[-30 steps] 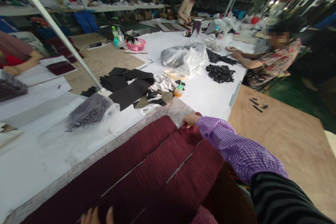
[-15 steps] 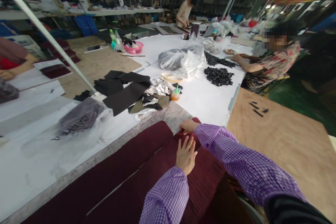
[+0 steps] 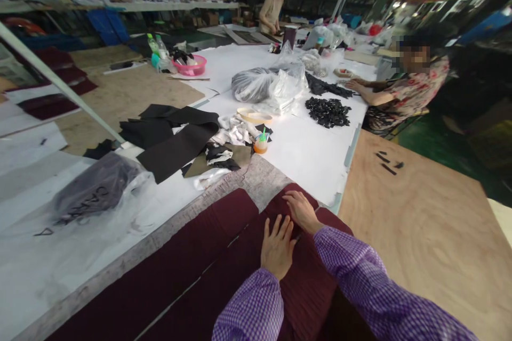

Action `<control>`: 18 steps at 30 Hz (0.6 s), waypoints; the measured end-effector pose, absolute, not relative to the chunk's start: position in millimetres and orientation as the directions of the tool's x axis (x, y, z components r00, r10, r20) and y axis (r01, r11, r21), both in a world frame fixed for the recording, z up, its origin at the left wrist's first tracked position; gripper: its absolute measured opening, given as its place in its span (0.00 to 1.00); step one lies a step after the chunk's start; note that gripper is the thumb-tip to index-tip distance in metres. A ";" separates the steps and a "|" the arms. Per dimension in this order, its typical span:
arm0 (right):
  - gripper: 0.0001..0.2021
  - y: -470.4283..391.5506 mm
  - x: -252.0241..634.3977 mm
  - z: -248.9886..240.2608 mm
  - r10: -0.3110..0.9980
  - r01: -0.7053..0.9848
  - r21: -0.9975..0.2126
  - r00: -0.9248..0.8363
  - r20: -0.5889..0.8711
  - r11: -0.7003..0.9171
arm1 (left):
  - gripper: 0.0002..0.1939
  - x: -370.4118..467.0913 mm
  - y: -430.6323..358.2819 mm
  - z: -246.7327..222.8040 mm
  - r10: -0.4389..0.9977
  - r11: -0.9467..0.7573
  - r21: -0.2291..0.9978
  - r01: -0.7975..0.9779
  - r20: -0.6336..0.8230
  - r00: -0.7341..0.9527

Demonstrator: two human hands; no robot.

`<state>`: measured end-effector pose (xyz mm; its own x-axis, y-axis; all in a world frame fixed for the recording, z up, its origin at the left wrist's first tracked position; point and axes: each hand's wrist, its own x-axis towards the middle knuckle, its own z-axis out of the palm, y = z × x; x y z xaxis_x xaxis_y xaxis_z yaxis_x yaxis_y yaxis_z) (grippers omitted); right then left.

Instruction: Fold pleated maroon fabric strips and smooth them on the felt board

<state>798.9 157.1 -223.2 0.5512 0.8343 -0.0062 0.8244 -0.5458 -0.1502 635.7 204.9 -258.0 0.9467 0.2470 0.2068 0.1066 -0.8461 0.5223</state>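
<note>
Dark red fabric pieces (image 3: pixel 192 256) lie side by side along the near edge of the table, with narrow gaps between them. My left hand (image 3: pixel 277 245) rests flat on the middle piece, fingers spread. Just up and to the right, my right hand (image 3: pixel 303 210) lies on the same piece near its far end, palm down with the fingers stretched out. Neither hand holds anything. Fine ridges or creases run across the fabric below my right hand.
Black cloth pieces (image 3: pixel 172 136), a small glue bottle (image 3: pixel 261 144), plastic-wrapped bundles (image 3: pixel 256 85) and a black scrap pile (image 3: pixel 328 112) lie on the white table (image 3: pixel 296 144). A plywood board (image 3: pixel 424 208) is at right, where a person (image 3: pixel 412 85) sits behind.
My right hand has opened from a pinch at the fabric's far end and now lies flatter on it. The far end of the fabric looks smoother. The view has shifted slightly.
</note>
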 end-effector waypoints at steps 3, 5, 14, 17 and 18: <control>0.19 141.7 791.7 -240.5 0.807 0.799 -0.152 0.590 0.016 -0.581 | 0.24 636.7 204.3 -257.6 0.251 -0.834 0.541 0.106 0.201 0.947; 0.20 139.4 790.9 -247.2 0.803 0.796 -0.156 0.595 0.022 -0.585 | 0.24 637.6 205.6 -256.8 0.244 -0.833 0.545 0.098 0.202 0.948; 0.20 137.6 791.8 -256.8 0.774 0.771 -0.100 0.633 0.011 -0.629 | 0.22 565.4 254.4 -248.4 0.490 -0.797 0.506 0.331 0.220 0.843; 0.22 135.8 792.8 -264.1 0.755 0.753 -0.061 0.655 -0.019 -0.655 | 0.22 488.6 279.4 -264.8 0.653 -0.722 0.483 0.495 0.241 0.718; 0.23 135.3 794.2 -266.0 0.753 0.752 -0.048 0.657 -0.036 -0.658 | 0.22 458.7 285.8 -274.0 0.698 -0.700 0.447 0.557 0.269 0.663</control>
